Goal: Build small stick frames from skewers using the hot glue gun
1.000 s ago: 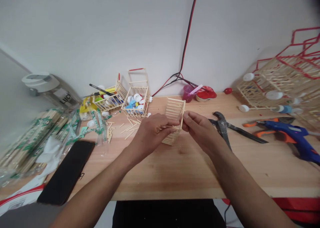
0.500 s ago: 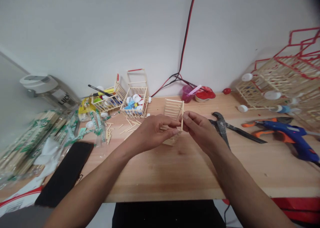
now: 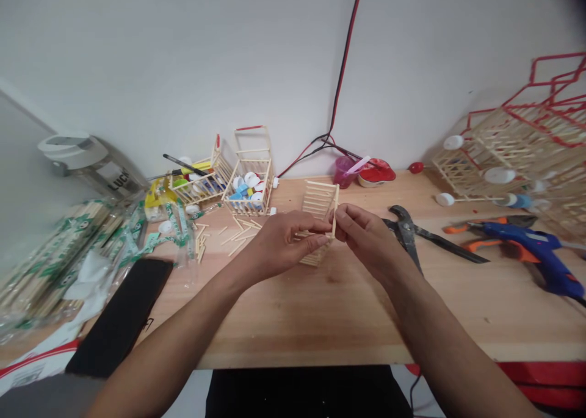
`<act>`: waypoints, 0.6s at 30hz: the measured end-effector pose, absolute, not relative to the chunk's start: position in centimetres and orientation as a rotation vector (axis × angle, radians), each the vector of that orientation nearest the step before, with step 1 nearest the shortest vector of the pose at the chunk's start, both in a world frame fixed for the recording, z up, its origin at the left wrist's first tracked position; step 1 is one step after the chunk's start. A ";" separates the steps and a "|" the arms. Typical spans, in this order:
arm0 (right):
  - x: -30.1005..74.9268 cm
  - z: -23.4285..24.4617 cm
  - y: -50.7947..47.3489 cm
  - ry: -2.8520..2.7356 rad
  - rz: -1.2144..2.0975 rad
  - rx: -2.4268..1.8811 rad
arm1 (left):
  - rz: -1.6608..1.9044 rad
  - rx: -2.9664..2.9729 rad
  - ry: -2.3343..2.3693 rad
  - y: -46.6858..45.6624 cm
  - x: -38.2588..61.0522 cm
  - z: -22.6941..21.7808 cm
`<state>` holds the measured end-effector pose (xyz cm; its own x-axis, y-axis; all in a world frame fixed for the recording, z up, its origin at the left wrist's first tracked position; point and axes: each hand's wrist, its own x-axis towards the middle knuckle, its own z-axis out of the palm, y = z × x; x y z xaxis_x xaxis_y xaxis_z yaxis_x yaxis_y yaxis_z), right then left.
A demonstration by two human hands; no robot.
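With our right hand (image 3: 366, 232) we pinch the stick frame (image 3: 319, 202) by its three-o'clock edge, mid-view; our left hand (image 3: 284, 241) reaches in from nine o'clock, its grip unclear to us. From there, a filled basket (image 3: 247, 212) sits at ten o'clock, pliers (image 3: 406, 227) at three.

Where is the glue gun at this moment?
In the head view, the glue gun lies at the far right of the table, right of the black pliers and on the near side of the stick baskets.
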<state>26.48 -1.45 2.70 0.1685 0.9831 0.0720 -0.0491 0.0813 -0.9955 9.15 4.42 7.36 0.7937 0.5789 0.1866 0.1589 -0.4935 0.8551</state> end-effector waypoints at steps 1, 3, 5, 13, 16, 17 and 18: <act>26.5 2.8 -1.5 -1.091 1.048 -1.194 | 0.573 2.055 0.546 4.4 9.1 7.3; 26.6 3.1 -1.5 -1.116 1.022 -1.226 | 0.581 2.048 0.540 4.5 9.1 7.2; 27.0 3.3 -1.6 -1.139 0.972 -1.287 | 0.599 2.037 0.544 4.5 9.0 7.1; 29.7 5.3 -3.7 -1.215 0.663 -1.546 | 0.617 2.039 0.558 4.5 9.1 6.9; 30.5 5.6 -5.1 -1.203 0.566 -1.595 | 0.620 2.037 0.549 4.5 9.0 6.8; 30.7 5.6 -5.6 -1.191 0.540 -1.602 | 0.619 2.036 0.546 4.5 9.0 6.8; 30.8 5.5 -6.0 -1.180 0.520 -1.604 | 0.619 2.034 0.546 4.5 9.1 6.8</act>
<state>30.84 -5.98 5.49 0.4237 0.8793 0.2173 0.4325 0.0144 -0.9015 9.06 4.53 6.79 0.7757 0.5943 0.2121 0.1366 -0.4863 0.8631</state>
